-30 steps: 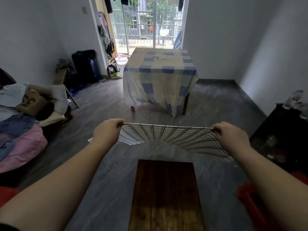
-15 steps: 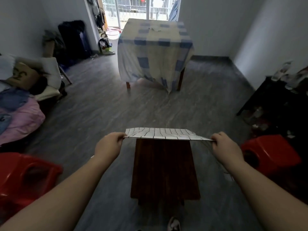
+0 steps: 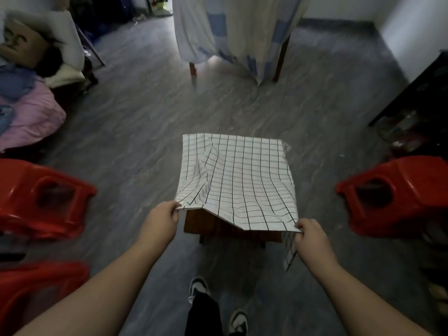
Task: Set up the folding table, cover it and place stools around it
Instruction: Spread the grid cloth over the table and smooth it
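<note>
A white cloth with a black grid (image 3: pixel 237 175) lies spread over the small brown folding table (image 3: pixel 203 221), whose near edge shows beneath it. My left hand (image 3: pixel 162 220) pinches the cloth's near left corner. My right hand (image 3: pixel 311 236) pinches the near right corner, where a flap hangs down. One red plastic stool (image 3: pixel 41 197) stands on the floor to the left of the table, another red stool (image 3: pixel 397 192) to the right. A third red stool (image 3: pixel 36 284) shows at the lower left.
A larger table draped in a blue and cream cloth (image 3: pixel 237 30) stands ahead. A bed with pink bedding (image 3: pixel 29 117) and pillows is at the left. A dark cabinet (image 3: pixel 421 100) lines the right wall. My shoes (image 3: pixel 198 287) are below the table.
The cloth, held up stretched between my hands before, has come down flat over the brown table. My view has tilted downward and both hands are lower.
</note>
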